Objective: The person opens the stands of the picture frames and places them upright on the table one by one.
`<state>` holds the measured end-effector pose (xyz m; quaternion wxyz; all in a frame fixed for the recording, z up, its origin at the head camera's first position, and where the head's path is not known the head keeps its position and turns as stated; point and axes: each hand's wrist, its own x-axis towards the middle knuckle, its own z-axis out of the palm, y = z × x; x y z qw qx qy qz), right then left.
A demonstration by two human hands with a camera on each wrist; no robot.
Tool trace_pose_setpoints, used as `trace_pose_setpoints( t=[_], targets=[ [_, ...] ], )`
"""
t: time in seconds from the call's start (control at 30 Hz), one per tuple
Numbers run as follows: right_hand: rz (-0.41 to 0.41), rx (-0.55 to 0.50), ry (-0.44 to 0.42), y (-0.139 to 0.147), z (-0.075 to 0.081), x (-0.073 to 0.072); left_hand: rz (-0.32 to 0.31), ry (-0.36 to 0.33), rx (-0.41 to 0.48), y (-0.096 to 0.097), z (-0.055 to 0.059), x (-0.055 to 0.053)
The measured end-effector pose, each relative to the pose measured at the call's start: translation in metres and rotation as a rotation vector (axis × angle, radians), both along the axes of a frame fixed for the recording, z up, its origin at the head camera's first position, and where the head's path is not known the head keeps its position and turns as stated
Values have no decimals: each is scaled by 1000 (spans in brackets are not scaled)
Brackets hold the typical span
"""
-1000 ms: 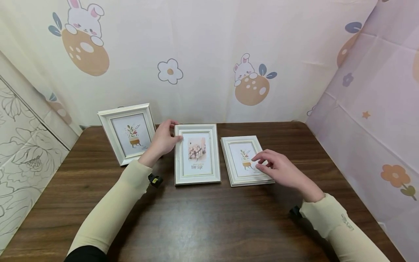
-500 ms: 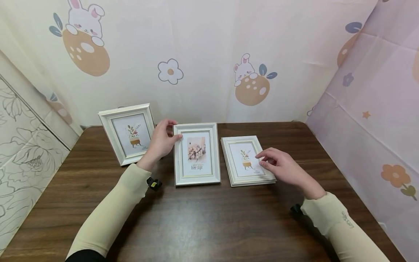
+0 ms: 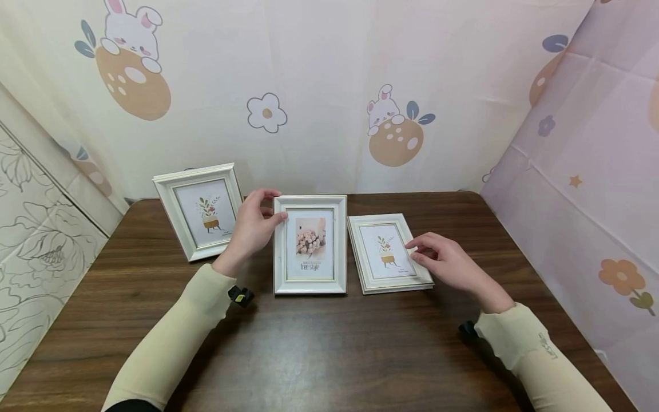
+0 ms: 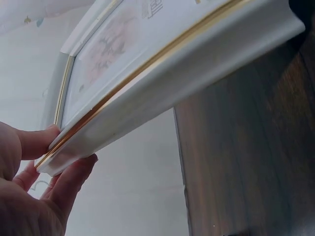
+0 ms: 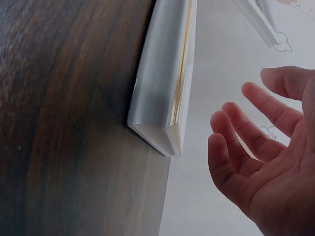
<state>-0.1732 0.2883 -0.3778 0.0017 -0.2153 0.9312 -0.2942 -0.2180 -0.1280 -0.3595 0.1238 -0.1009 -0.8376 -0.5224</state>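
A white picture frame with a rose photo (image 3: 311, 239) stands in the middle, leaning back, its top raised off the table. My left hand (image 3: 253, 223) pinches its upper left corner. In the left wrist view the thumb (image 4: 38, 142) lies on the front edge and fingers (image 4: 74, 184) are behind. To the right, a second white picture frame with a plant print (image 3: 387, 252) lies face up on the table. Over its right edge hovers my right hand (image 3: 447, 258). In the right wrist view, loosely bent fingers (image 5: 236, 132) hold nothing, apart from that picture frame's side (image 5: 160, 73).
At the left, another white picture frame (image 3: 203, 212) with the same plant print stands propped at an angle. The brown wooden table (image 3: 329, 349) ends at a patterned curtain (image 3: 319, 68) behind. A further curtain (image 3: 582, 189) hangs along the right side.
The middle picture frame has turned slightly straighter and tilted up a little more in my left hand. My right hand has shifted slightly right over the right-hand picture frame.
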Motion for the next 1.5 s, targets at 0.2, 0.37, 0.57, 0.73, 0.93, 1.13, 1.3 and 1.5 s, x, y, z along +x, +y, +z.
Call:
trace_pose_setpoints(
  t=[0.2,0.37,0.57,0.73,0.93,1.13,1.3,1.5],
  targets=[
    [-6,7,-6,0,0,0,-36,6,64,1,4,7],
    [-8,5,-10,0,-1,0,-69,-1,133,0,9,15],
    [-16,5,-20,0,-1,1,-89,-2,189,-1,14,21],
    [-15,2,-30,0,-1,1,-88,-20,236,-1,16,25],
    [-4,-6,-14,0,-2,2,-85,-14,263,-4,19,28],
    [42,-37,-20,-7,-1,7,-119,-25,330,-7,19,28],
    [99,-67,-7,-17,5,13,-167,-53,445,-10,18,27],
    [161,-93,1,-28,4,21,-202,-99,564,-17,15,19]
  ],
)
